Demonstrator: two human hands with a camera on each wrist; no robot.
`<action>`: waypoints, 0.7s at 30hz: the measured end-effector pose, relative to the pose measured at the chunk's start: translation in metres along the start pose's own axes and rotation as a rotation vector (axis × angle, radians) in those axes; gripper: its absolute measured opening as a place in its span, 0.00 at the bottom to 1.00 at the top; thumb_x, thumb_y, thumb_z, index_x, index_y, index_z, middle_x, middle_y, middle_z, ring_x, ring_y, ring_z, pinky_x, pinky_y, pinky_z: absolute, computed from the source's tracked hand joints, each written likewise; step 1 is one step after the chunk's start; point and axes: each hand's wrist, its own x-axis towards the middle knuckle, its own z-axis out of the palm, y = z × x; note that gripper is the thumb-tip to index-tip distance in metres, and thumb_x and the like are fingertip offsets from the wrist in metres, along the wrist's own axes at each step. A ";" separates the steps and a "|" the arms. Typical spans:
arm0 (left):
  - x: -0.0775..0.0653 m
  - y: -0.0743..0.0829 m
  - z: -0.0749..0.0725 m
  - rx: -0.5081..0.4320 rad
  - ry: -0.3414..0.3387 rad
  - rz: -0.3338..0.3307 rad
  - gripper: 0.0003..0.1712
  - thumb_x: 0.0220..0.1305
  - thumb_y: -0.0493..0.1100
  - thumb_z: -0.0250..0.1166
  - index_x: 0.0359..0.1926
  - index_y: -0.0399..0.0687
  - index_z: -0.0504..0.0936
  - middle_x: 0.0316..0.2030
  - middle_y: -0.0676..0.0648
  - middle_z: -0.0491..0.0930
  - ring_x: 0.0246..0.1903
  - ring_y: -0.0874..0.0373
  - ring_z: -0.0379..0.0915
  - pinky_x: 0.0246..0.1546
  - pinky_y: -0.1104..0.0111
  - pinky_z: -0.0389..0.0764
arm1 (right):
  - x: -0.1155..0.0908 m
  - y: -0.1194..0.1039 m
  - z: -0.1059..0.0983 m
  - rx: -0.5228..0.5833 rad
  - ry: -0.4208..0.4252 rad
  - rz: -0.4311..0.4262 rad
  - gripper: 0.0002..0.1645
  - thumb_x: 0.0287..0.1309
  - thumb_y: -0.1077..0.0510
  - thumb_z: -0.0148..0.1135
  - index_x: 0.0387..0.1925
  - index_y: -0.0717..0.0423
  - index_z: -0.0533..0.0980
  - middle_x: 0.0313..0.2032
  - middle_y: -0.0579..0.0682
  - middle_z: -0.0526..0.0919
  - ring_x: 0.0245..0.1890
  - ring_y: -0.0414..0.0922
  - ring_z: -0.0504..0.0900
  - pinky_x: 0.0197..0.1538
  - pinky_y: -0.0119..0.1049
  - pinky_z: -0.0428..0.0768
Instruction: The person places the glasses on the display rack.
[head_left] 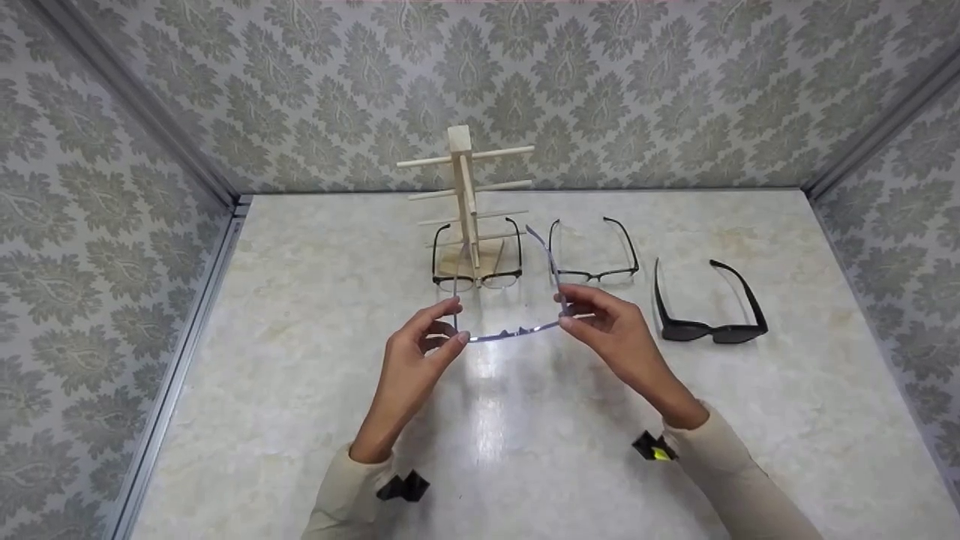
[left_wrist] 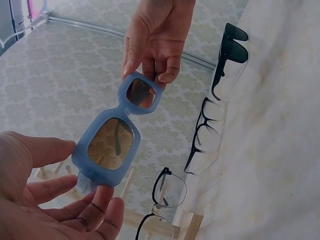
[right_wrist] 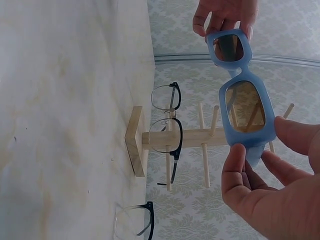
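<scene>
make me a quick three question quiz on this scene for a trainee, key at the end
1. Multiple choice: what colour is the frame of the held sunglasses, gripped by the left hand and right hand? a) black b) light blue c) red

2. True or false: in the head view, the black sunglasses lie to the right of the wooden stand.

3. Count: how many pairs of clear-lens glasses does the head view show?

Key: 1. b; 2. true; 3. two

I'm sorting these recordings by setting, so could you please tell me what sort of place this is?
Probably a staged booth, perhaps for eyewear: patterned walls rise on three sides, and between them are a wooden rack and several pairs of glasses.
</scene>
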 end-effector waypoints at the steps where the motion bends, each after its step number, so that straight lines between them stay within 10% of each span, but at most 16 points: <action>1: 0.001 0.000 0.000 -0.002 0.001 -0.002 0.28 0.72 0.33 0.74 0.71 0.39 0.83 0.62 0.41 0.85 0.51 0.50 0.84 0.60 0.58 0.86 | 0.000 0.000 0.000 -0.002 0.001 0.003 0.26 0.72 0.67 0.72 0.69 0.63 0.81 0.62 0.61 0.86 0.60 0.62 0.84 0.58 0.33 0.87; 21: 0.012 -0.002 -0.005 -0.048 0.026 0.022 0.28 0.71 0.31 0.74 0.70 0.36 0.83 0.61 0.38 0.85 0.49 0.50 0.84 0.53 0.67 0.86 | 0.017 0.000 0.000 -0.014 -0.026 -0.002 0.28 0.72 0.65 0.73 0.70 0.65 0.80 0.62 0.63 0.86 0.58 0.52 0.85 0.59 0.33 0.86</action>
